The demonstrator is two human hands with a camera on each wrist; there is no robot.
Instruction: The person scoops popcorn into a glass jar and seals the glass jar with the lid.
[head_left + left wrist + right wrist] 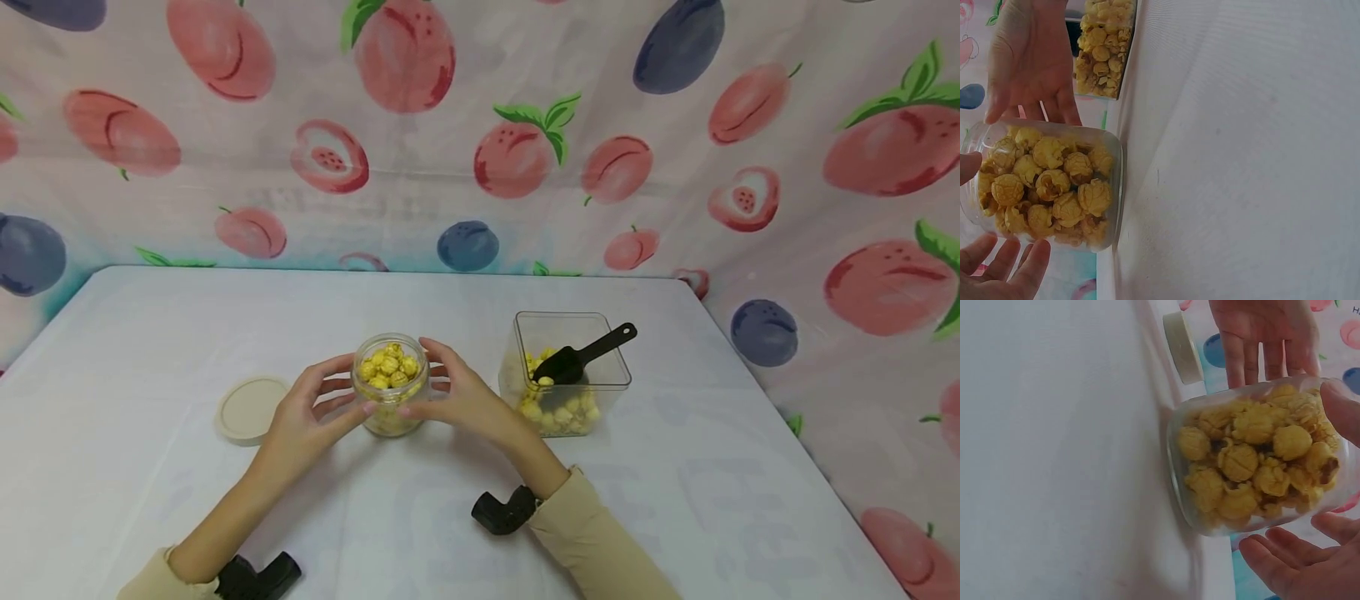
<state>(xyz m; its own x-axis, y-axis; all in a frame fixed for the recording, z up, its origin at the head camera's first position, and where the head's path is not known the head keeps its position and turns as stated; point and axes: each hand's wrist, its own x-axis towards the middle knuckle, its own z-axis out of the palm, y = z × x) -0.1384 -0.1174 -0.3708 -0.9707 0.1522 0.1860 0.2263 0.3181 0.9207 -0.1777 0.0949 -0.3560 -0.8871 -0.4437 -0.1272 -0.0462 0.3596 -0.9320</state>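
A clear jar [390, 421] of yellow popcorn stands upright and uncapped between my two hands in the head view. From its left side, my left hand [307, 408] holds it, with the thumb at the front and the fingers farther back. My right hand [465, 392] holds the opposite side the same way. The left wrist view shows round popcorn pieces [1050, 181] through the jar wall. Spread fingers [1291, 556] of my right hand lie close along the jar in the right wrist view; whether every fingertip touches it I cannot tell.
A cream round lid [249, 410] lies left of the jar, beside my left hand. To the right stands a clear square container [611, 367] of popcorn, with a black scoop [581, 357] leaning in it. A fruit-patterned cloth [420, 192] rises behind the white table [720, 467].
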